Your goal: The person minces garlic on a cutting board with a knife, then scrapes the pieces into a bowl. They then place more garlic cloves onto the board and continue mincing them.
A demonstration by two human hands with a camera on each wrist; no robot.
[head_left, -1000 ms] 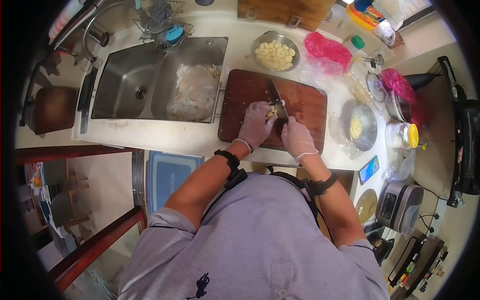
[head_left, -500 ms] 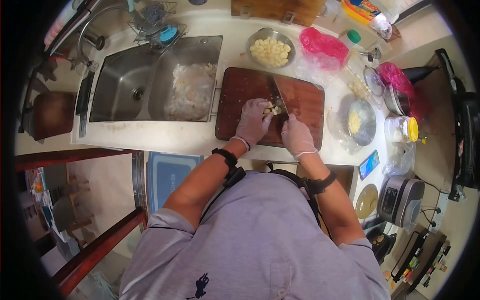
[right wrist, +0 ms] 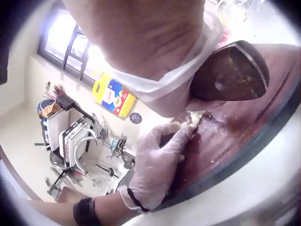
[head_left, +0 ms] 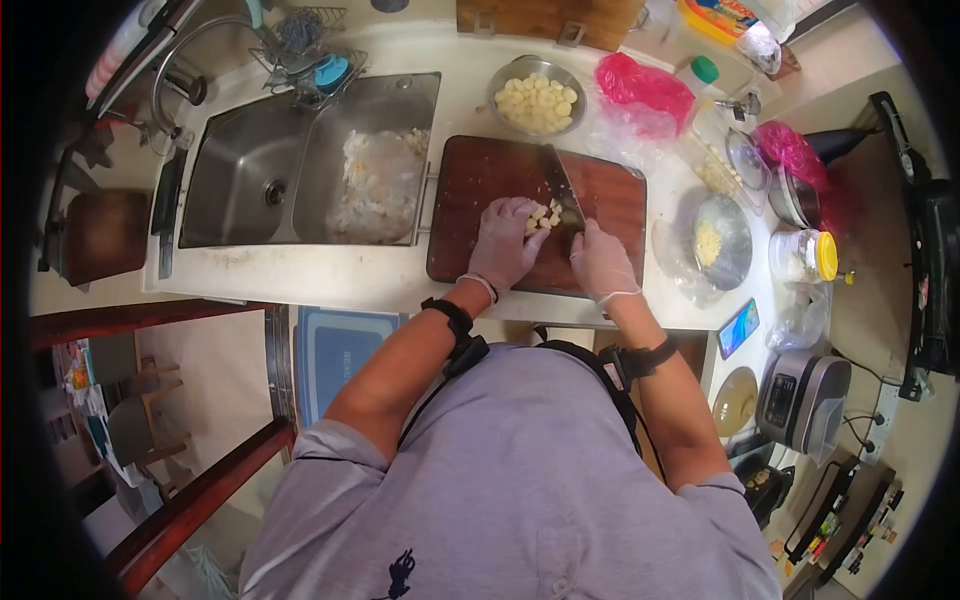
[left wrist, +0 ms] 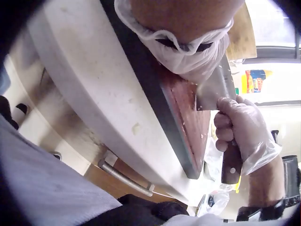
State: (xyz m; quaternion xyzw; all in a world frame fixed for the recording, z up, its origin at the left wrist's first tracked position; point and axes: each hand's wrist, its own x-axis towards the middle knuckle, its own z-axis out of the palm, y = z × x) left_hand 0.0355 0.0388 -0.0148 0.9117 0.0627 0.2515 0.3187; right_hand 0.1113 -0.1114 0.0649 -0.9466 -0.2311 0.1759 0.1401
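Note:
Both hands wear clear gloves over a reddish-brown cutting board. The right hand grips a cleaver by its dark wooden handle; its wide blade points away from the body, just right of some pale cut pieces. With bent fingers and thumb, the left hand holds those pieces against the board. In the right wrist view the left hand pinches pale bits between thumb and fingers. The left wrist view shows the right hand round the handle, the blade beside the left glove.
A steel bowl of peeled pale cloves stands behind the board. On the right are a bowl of minced bits, a yellow-lidded jar, a phone and a pink bag. A double sink lies left, peelings in its right basin.
The right hand and cleaver have shifted slightly right, away from the left hand. More pale pieces show between the left fingers and the blade. The head view has moved a little.

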